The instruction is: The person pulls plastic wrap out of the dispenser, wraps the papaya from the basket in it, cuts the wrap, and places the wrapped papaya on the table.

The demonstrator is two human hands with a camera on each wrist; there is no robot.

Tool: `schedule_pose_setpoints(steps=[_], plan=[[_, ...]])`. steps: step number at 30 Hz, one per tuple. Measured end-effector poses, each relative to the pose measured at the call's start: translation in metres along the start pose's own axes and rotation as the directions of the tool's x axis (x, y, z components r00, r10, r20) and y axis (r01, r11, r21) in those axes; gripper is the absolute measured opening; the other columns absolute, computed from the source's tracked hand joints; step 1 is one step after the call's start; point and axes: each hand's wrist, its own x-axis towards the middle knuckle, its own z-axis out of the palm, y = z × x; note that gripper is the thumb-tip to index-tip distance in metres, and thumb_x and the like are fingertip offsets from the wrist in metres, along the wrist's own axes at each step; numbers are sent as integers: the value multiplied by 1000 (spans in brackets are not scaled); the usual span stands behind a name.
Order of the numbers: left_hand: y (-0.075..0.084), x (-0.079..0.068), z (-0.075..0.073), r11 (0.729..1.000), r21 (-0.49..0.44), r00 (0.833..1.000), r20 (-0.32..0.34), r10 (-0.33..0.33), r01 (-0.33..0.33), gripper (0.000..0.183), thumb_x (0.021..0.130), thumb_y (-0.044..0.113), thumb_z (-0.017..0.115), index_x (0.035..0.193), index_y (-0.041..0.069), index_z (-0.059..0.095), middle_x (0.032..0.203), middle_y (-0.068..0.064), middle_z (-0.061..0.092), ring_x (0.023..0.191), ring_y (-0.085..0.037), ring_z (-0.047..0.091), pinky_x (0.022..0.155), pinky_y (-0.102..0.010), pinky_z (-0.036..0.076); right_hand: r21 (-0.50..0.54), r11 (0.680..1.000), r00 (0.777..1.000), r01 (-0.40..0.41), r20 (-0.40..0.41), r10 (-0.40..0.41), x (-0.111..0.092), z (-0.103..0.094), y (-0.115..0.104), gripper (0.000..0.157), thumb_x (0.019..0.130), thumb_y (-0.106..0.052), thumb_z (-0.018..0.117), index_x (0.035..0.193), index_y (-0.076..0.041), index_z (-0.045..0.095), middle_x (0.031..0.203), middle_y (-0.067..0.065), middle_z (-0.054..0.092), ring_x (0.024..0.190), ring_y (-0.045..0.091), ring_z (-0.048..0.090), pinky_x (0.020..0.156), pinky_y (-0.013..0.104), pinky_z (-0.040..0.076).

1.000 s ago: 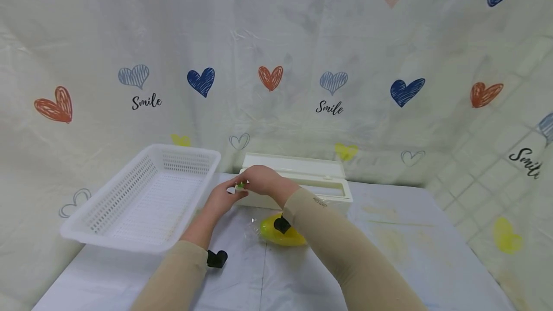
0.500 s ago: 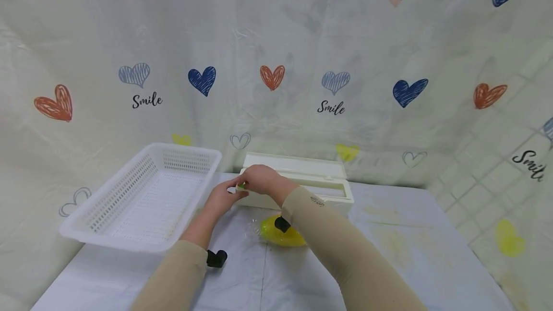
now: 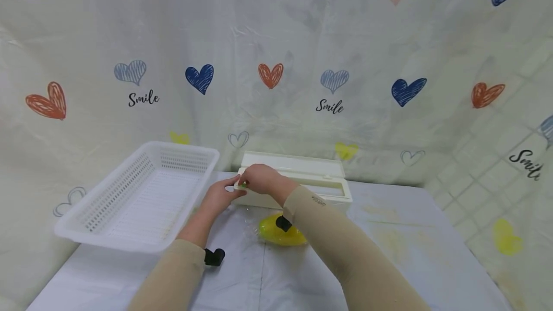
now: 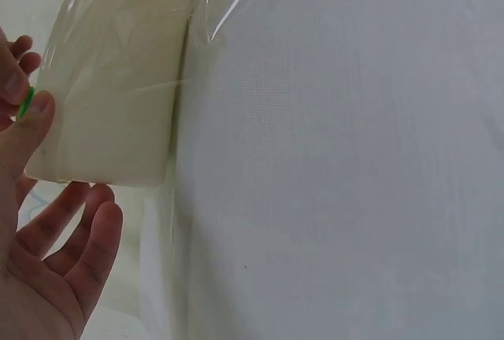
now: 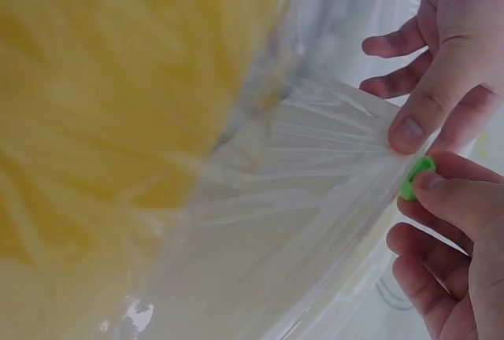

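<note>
A long cream cling film dispenser (image 3: 319,195) stands at the back of the table with its lid raised. At its left end, my left hand (image 3: 219,197) holds the corner, thumb on the upper edge and fingers around the end. My right hand (image 3: 261,179) reaches over the box and pinches a small green slide cutter (image 5: 417,176) at that same end, beside the left thumb. Clear cling film (image 5: 315,131) lies creased down the front of the box. In front sits a yellow oblong fruit (image 3: 272,229) with film around it, partly hidden by my right sleeve.
A white perforated plastic basket (image 3: 142,248) stands on the left of the table, near my left forearm. The table (image 3: 389,253) has a white cover and ends at a curtain (image 3: 294,124) printed with hearts.
Both hands remain at the left end of the dispenser. The green cutter shows slightly less beneath the right fingers than a second ago, and the head view has shifted a little.
</note>
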Motion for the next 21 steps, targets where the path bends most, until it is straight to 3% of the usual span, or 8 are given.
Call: schedule_pose_setpoints(steps=[7, 12, 21], plan=[[4, -2, -2, 999, -26, 1000, 14, -18, 18, 71, 84, 43, 78, 146, 30, 49, 148, -12, 49, 71, -20, 61, 63, -31, 50, 24, 1000, 1000, 5, -23, -4, -6, 2, 6, 20, 97, -16, 65, 113, -21, 77, 110, -8, 72, 101, 11, 65, 95, 25, 48], [6, -3, -2, 999, -23, 999, 24, -26, 27, 70, 85, 42, 78, 147, 29, 48, 149, -12, 47, 71, -19, 60, 63, -30, 50, 28, 999, 999, 33, -38, -32, -13, 2, 12, 19, 97, -14, 65, 110, -19, 78, 107, -6, 73, 97, 12, 66, 93, 27, 49], [5, -2, -2, 998, -27, 998, 14, -59, 59, 71, 84, 42, 78, 147, 29, 48, 150, -12, 46, 75, -19, 63, 66, -31, 52, 60, 998, 1000, -21, 2, 21, -41, 3, 38, 17, 96, -17, 67, 108, -20, 79, 105, -7, 73, 96, 12, 65, 93, 29, 50]])
